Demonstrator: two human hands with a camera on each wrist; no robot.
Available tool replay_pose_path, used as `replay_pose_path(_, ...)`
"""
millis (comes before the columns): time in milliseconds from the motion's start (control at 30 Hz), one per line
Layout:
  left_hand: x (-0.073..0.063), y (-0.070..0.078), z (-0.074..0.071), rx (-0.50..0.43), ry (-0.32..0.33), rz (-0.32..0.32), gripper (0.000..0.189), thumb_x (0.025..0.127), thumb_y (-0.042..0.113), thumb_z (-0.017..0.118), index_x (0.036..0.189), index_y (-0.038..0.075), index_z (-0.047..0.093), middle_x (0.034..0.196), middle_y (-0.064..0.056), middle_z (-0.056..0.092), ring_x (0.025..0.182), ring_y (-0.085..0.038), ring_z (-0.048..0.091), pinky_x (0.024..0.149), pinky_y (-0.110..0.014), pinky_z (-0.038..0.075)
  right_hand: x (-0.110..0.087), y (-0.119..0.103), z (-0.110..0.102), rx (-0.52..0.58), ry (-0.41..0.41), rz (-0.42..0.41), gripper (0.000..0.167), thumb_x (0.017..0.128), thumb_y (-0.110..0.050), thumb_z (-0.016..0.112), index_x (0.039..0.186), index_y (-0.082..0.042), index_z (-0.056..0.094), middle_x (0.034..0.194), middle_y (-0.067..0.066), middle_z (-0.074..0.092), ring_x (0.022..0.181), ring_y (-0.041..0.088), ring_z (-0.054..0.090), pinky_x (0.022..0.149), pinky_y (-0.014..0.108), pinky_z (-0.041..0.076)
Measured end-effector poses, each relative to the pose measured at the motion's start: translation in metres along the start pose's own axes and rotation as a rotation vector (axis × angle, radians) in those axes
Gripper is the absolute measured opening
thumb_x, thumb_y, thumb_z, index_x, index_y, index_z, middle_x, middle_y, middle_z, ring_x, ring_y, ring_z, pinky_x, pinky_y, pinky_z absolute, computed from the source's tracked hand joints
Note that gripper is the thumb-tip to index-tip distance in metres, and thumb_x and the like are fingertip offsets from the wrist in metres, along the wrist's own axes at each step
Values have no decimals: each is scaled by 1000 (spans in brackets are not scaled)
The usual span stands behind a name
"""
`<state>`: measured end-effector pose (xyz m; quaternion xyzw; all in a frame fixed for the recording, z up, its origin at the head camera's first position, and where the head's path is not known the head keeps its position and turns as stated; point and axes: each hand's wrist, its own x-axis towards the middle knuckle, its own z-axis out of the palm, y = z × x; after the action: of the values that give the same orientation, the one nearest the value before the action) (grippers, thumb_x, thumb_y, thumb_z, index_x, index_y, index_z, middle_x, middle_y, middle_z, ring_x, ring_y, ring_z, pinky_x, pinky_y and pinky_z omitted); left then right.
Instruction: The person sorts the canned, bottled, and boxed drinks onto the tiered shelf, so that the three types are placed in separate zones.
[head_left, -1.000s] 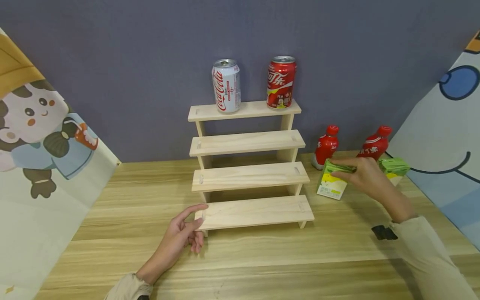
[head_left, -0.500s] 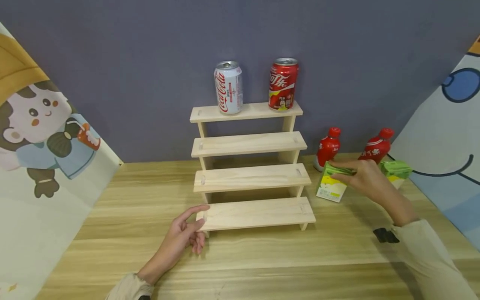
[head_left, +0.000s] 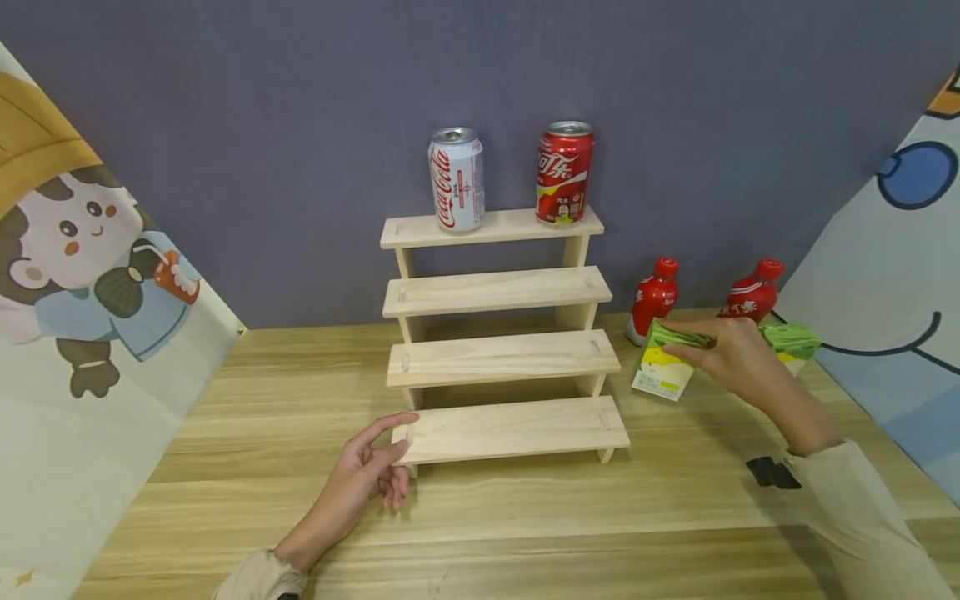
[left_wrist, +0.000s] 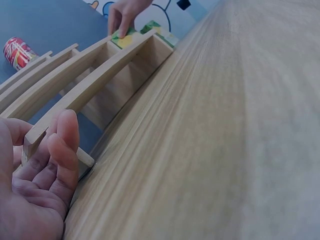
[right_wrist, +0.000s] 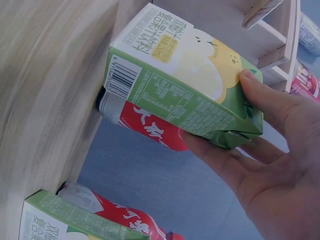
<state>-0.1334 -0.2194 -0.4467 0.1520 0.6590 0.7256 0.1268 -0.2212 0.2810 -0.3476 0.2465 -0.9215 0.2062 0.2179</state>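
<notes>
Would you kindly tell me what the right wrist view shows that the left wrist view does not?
Of these, only the right wrist view shows two red bottles and a white can; only the left shows the left hand, holding the stand. Both show the right hand, its held juice box, another juice box, the stand and red can.

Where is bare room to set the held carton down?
Free: both middle shelves; the bottom shelf right of the left grip; the tabletop between rack and left wall. Crowded: right of the rack, two bottles, two cartons.
</notes>
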Motion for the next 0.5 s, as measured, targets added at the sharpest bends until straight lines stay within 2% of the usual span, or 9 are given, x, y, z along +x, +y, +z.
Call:
replay_pose_path(67, 0, 0, 0, 1, -2, -2, 47, 106, 18, 51, 149, 4, 38, 63, -7, 67, 48, -14, 60, 40, -23, 47, 0, -2, 0, 8, 3, 1, 39, 76, -7, 86, 113, -3, 75, 106, 18, 74, 83, 30, 71, 65, 44, 60)
replay_pose_path(133, 0, 0, 0, 3, 1, -5, 47, 106, 19, 51, 149, 4, 38, 63, -7, 67, 48, -15, 60, 40, -23, 47, 0, -3, -1, 12, 11, -3, 40, 75, -6, 86, 113, -2, 75, 108, 18, 73, 96, 37, 71, 73, 51, 58)
replay_pose_path(333, 0, 0, 0, 6, 5, -7, 47, 106, 18, 50, 149, 4, 39, 63, -7, 66, 48, -14, 60, 40, -23, 47, 2, -10, -4, 7, 32, -20, 40, 74, -3, 86, 113, -3, 75, 108, 17, 73, 95, 36, 71, 71, 49, 59)
replay_pose_path(500, 1, 0, 0, 9, 11, -8, 47, 106, 19, 50, 149, 5, 39, 62, -7, 66, 48, -14, 60, 41, -23, 48, 5, -14, -8, -22, 56, -51, 40, 73, -4, 88, 111, -4, 76, 106, 14, 74, 91, 31, 72, 68, 35, 59)
